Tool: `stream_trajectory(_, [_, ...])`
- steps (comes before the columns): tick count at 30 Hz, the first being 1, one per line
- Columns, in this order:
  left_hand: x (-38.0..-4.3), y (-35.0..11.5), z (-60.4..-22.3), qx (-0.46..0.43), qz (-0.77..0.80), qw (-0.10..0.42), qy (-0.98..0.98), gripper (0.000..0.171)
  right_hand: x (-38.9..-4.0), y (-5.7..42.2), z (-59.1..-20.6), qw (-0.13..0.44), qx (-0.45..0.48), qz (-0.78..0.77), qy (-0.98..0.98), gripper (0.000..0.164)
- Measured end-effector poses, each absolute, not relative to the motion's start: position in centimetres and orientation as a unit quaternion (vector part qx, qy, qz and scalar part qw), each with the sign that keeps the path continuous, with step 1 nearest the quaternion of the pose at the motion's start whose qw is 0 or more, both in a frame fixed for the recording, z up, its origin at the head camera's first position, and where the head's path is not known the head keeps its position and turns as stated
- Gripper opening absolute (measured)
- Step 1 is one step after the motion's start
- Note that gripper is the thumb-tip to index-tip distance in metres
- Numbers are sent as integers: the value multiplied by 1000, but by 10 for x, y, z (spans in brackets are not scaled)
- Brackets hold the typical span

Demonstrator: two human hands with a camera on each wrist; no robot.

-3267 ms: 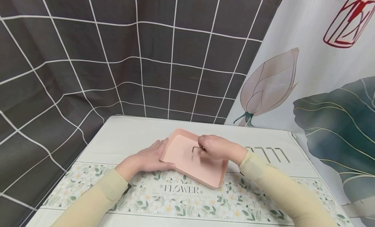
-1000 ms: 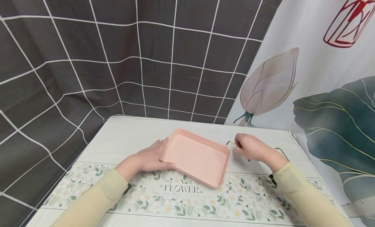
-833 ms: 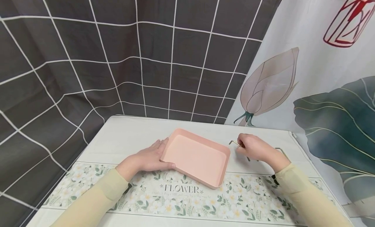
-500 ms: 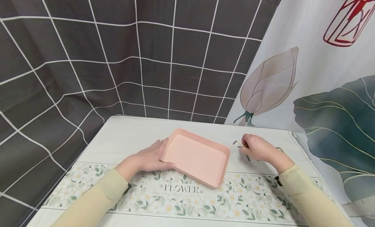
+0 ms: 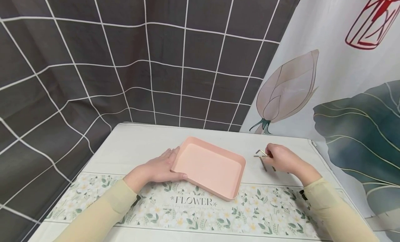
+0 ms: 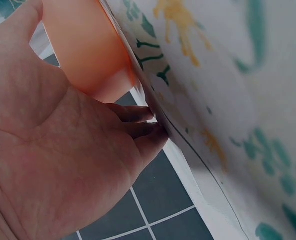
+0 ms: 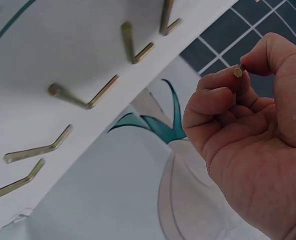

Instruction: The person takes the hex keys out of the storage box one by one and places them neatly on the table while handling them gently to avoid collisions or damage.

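Note:
A shallow pink tray [image 5: 209,169] sits angled on the table in the head view. My left hand [image 5: 160,167] rests against its left end, thumb along the near rim and fingers extended; the palm [image 6: 63,150] fills much of the left wrist view. To the tray's right, my right hand [image 5: 282,158] pinches a brass-coloured hex key [image 5: 261,152] between thumb and fingertips, its short bent end pointing left. The key's hexagonal tip [image 7: 238,72] shows in the right wrist view. Below that hand lies another hex key [image 5: 264,164], partly covered.
Several L-shaped hex keys [image 7: 88,104] lie in a row on the white table, seen in the right wrist view; my right hand hides most of them from above. A floral table cover [image 5: 193,214] spans the near side. Dark gridded curtain [image 5: 162,78] stands behind.
My right hand has moved from over the tray to its right, carrying the hex key, and drifts slowly farther right, uncovering another key. The left hand and tray stay still.

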State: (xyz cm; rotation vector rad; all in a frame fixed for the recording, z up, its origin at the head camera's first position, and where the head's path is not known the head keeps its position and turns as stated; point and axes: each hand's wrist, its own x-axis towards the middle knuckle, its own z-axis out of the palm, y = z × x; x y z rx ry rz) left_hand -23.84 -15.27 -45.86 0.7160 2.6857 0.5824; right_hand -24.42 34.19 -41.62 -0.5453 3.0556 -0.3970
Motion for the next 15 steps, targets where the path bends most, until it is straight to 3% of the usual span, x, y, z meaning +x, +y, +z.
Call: stream_trajectory(15, [-236,-152,-456,251,204,148,934,129,-244,376,-426,0,-141,-141,980,14])
